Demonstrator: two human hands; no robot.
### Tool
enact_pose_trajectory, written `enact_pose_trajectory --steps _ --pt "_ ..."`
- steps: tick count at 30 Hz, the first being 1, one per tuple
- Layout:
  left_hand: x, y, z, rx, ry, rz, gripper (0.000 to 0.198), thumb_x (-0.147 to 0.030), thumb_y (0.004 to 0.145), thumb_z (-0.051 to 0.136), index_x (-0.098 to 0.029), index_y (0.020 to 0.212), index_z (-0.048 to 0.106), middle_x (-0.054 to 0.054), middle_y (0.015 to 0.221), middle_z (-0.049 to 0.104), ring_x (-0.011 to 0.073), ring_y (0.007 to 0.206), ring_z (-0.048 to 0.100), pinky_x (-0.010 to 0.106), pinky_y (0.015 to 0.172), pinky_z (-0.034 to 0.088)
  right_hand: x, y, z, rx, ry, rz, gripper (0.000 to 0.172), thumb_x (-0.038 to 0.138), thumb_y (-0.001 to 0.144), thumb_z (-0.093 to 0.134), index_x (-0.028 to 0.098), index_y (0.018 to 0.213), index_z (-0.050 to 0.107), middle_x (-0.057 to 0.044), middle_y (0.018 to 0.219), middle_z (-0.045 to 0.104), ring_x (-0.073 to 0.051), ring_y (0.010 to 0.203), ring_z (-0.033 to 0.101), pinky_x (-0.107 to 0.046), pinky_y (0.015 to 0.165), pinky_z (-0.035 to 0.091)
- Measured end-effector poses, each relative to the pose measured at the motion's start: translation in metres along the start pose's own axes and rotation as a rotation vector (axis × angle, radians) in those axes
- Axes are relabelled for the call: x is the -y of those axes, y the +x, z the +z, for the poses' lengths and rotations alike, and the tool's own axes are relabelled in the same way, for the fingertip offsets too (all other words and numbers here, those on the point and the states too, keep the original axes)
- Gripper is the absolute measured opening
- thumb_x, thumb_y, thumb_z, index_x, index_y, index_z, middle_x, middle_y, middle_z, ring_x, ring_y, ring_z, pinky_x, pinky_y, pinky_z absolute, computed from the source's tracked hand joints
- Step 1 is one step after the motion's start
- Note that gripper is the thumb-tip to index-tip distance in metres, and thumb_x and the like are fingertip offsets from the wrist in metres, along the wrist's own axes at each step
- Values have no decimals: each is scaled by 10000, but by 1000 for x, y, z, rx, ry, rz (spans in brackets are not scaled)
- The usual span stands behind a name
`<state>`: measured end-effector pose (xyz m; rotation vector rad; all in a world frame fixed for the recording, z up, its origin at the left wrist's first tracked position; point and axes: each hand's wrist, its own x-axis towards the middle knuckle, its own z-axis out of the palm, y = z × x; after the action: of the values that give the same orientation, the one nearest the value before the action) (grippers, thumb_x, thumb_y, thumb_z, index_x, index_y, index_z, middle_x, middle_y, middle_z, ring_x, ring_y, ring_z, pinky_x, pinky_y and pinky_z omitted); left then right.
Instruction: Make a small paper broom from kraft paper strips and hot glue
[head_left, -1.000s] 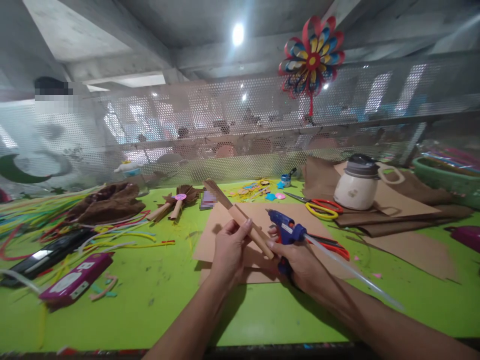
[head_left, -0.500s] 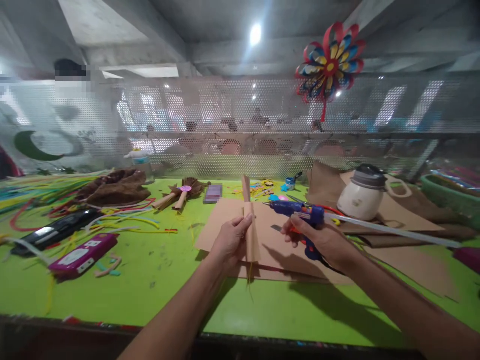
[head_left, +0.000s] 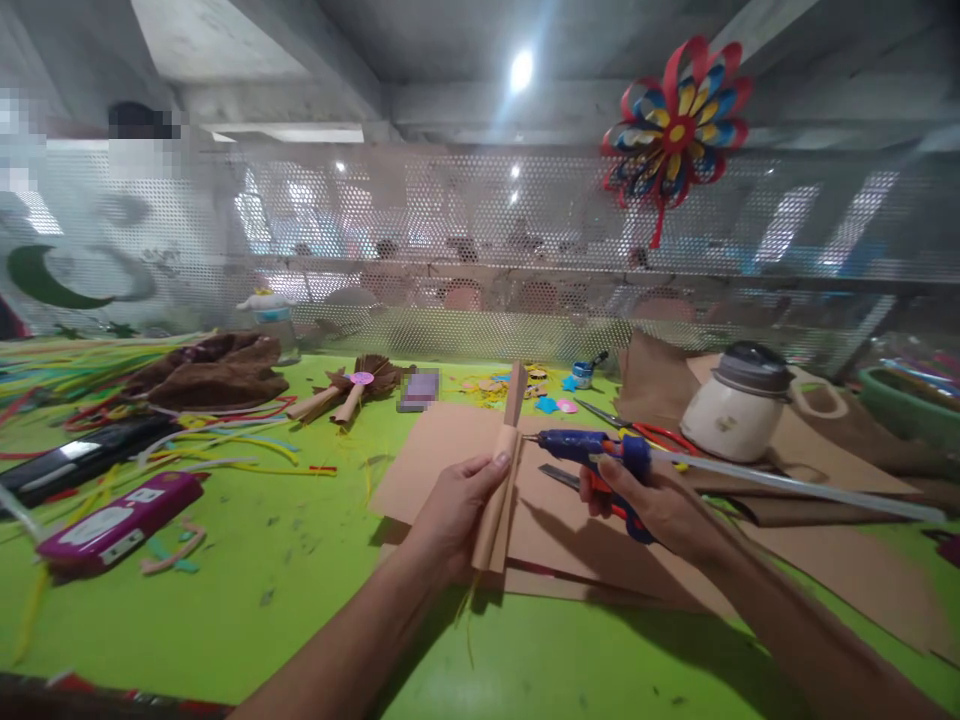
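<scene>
My left hand is closed around a rolled brown paper tube, thumb pressed on its side. A flat brown paper strip sticks up from the tube's far end, and thin yellow strands hang from its near end. My right hand grips a blue hot glue gun. Its nozzle tip is at the right edge of the roll; whether it touches, I cannot tell. A long clear glue stick extends from its rear. Beneath the right hand shows a grey blade; whether the hand holds it is unclear.
Brown paper sheets lie under my hands on the green table. Red-handled scissors and a white jar are at right. A purple power strip lies left, a brown paper craft behind. A perforated screen stands beyond.
The glue gun's nozzle has come closer to the paper roll. The roll now leans more, its top tipped right and its lower end nearer me. The view has shifted slightly.
</scene>
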<state>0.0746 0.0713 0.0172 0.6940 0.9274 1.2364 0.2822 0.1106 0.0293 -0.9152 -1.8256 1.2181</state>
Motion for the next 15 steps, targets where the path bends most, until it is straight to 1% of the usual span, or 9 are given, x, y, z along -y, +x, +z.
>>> enact_pose_trajectory --steps 4,8,11,15 --pt "2 0 1 -36 8 -27 276 -258 782 650 -92 1000 680 139 767 720 238 602 676 392 611 568 -11 2 -2 -8 -31 36 536 655 801 494 142 707 614 -72 677 612 -157 614 571 -287 598 480" --pt "2 -1 2 -26 -7 -25 294 -277 773 661 -97 1004 682 140 776 723 245 623 681 399 639 567 -19 2 -2 -60 -129 48 536 662 807 474 156 691 607 -60 646 598 -153 594 546 -286 579 454" --pt "3 -2 2 -11 -6 -24 307 -299 760 677 -104 995 686 137 785 725 248 638 684 404 661 566 -21 1 -3 -103 -200 48 531 657 820 457 172 657 597 -46 607 575 -147 564 519 -283 551 423" --pt "3 -2 1 -12 5 -16 313 -311 740 695 -104 975 692 137 791 725 243 648 684 388 666 566 -21 -1 -3 -129 -249 52 546 673 808 452 179 612 577 -47 587 562 -146 532 500 -288 517 400"
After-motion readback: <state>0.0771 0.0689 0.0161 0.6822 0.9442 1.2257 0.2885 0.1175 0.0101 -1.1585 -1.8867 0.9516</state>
